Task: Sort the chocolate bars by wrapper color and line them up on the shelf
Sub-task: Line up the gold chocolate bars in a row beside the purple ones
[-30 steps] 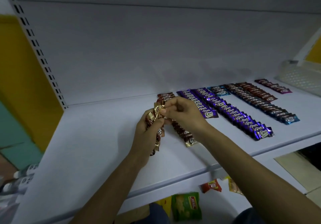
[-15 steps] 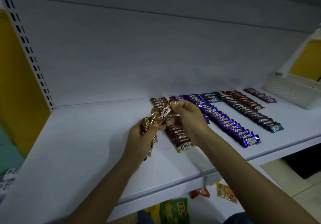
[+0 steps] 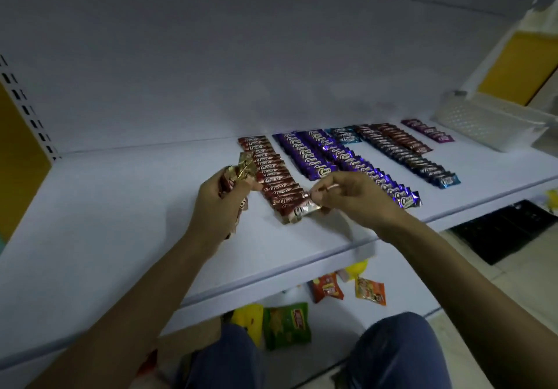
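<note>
Because the brown row [image 3: 270, 171] is lapped like shingles so that each wrapper's name shows, the right hand [image 3: 354, 198] pinches one brown bar [image 3: 303, 210] by its end and holds it at the row's near end. The bar touches the last one there, seemingly to go down next in line. The left hand [image 3: 219, 207], just left of the row, grips a bunch [image 3: 238, 171] of brown-and-gold bars, probably the stock that feeds it. Right of the row, on the same shelf [image 3: 120, 222], lie the purple rows [image 3: 305, 156], kept apart by colour. "Choco" reads on brown and purple wrappers; the smaller print is illegible.
</note>
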